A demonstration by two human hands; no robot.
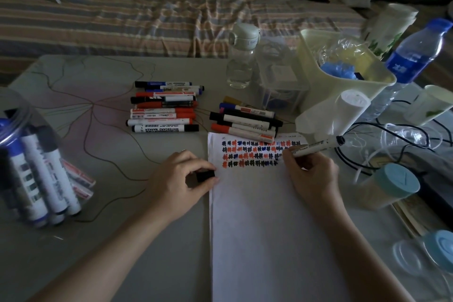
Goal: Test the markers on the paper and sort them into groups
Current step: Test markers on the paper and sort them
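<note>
A white sheet of paper point(264, 223) lies on the table, with rows of black, red and blue test marks along its top. My right hand point(311, 174) grips a white marker point(318, 146) with its tip down at the right end of the lowest row of marks. My left hand point(179, 179) pinches a black marker cap point(205, 175) at the paper's left edge. One group of markers point(164, 110) lies left of the paper's top. A second group point(245, 120) lies just above the paper.
A clear jar point(31, 169) lying on its side at the left holds several markers. A water bottle point(241, 56), a cream bin point(340, 73), a white cup point(331, 115), a blue-lidded jar point(389, 186), cables and a blue bottle point(411, 56) crowd the right side.
</note>
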